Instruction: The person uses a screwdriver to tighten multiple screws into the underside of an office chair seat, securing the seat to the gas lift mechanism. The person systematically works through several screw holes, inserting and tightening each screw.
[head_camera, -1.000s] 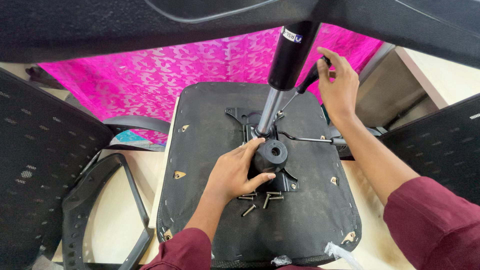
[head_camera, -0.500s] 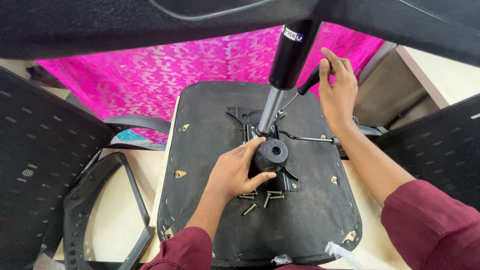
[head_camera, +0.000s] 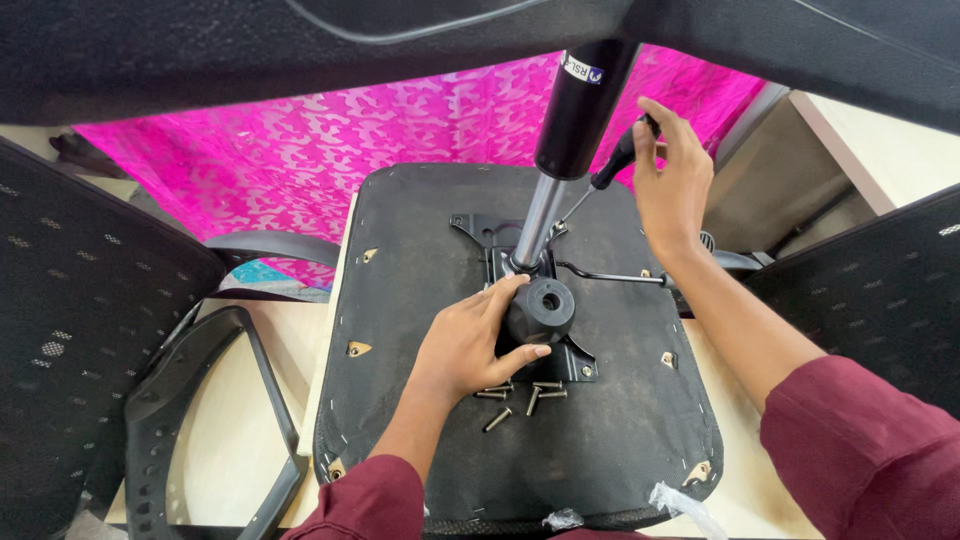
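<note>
An upturned black chair seat (head_camera: 420, 440) lies on the table with a black metal mechanism plate (head_camera: 485, 232) on its underside. My left hand (head_camera: 465, 345) grips the black round knob (head_camera: 545, 305) of that mechanism. From the plate a gas lift cylinder (head_camera: 560, 150) rises towards the camera. My right hand (head_camera: 670, 190) holds a screwdriver (head_camera: 605, 178) by its black handle, with the tip down at the plate's far side. Several loose bolts (head_camera: 520, 395) lie on the seat just below my left hand.
A bright pink patterned cloth (head_camera: 300, 160) covers the far surface. Black mesh chair backs stand at the left (head_camera: 70, 330) and right (head_camera: 880, 300). A black armrest loop (head_camera: 200, 420) lies at the left on the pale table (head_camera: 225, 470). A thin lever rod (head_camera: 610, 277) sticks out rightwards.
My right hand with the screwdriver has turned slightly at the wrist. My left hand stays on the knob.
</note>
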